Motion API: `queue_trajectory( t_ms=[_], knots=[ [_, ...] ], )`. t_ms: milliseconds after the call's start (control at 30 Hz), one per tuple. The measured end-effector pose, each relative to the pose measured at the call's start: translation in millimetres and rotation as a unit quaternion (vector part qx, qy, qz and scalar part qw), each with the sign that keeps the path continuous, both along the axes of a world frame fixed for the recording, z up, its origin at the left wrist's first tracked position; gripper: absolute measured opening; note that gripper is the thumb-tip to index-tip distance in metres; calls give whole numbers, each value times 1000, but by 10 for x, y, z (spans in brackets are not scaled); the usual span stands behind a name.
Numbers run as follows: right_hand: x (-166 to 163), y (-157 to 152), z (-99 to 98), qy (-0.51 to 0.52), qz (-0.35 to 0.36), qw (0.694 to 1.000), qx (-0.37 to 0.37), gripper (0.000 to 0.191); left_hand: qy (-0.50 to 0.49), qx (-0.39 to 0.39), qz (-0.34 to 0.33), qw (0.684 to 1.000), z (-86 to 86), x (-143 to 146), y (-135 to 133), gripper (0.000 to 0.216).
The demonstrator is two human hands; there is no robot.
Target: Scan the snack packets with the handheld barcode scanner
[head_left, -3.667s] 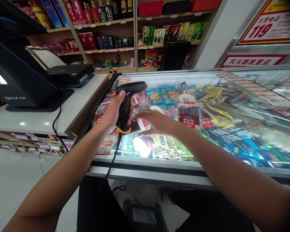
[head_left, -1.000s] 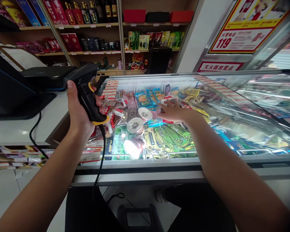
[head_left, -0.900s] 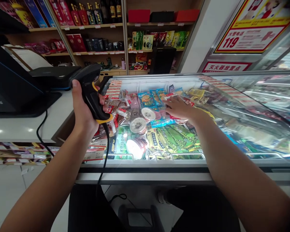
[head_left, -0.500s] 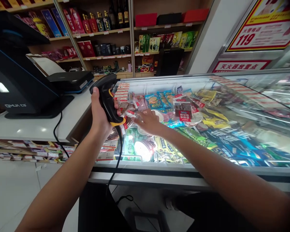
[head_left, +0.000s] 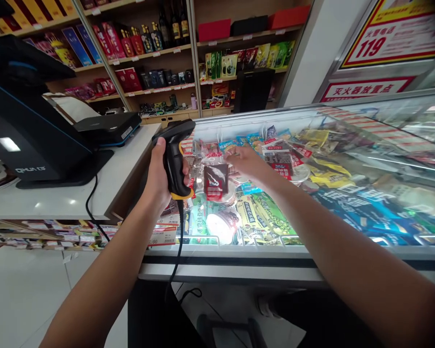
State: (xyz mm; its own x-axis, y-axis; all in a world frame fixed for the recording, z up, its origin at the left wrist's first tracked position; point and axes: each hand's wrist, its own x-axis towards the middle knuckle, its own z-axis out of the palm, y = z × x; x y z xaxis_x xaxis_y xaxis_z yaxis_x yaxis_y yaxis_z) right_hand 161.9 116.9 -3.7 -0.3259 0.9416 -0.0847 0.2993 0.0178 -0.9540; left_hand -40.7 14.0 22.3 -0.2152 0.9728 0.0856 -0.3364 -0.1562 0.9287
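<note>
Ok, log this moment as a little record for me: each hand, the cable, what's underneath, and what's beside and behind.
Left hand: gripping a black-and-yellow barcode scanner
Right hand: appears to pinch the clear top of a packet with a dark-and-red front
Scanner cable: hangs from the handle, past the freezer's front edge
Underneath: open chest freezer with bagged foods and a glare-lit tub
Beside, at picture left: white counter bearing a black QIHUA terminal
Behind: stocked shelves

“119” on the wall sign (head_left: 402, 36)
</note>
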Motion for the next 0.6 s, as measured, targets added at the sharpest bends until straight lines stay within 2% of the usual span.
queue_trajectory(
  t_ms=[100,233,300,433,600],
  knots=[
    [75,118,47,88,-48,995,8,7,52,-11,-41,998,-60,63,-22,56],
    [119,231,38,214,-93,972,-2,9,94,0,-97,991,-105,135,-40,59],
    [159,223,57,242,-72,967,-30,13,98,14,-124,987,-106,170,-52,61],
    [223,22,216,262,33,964,-40,18,96,12,-180,979,-113,227,-95,68],
    [210,-291,409,233,53,971,-13,29,104,17,-247,963,-192,222,-157,71]
  ],
)
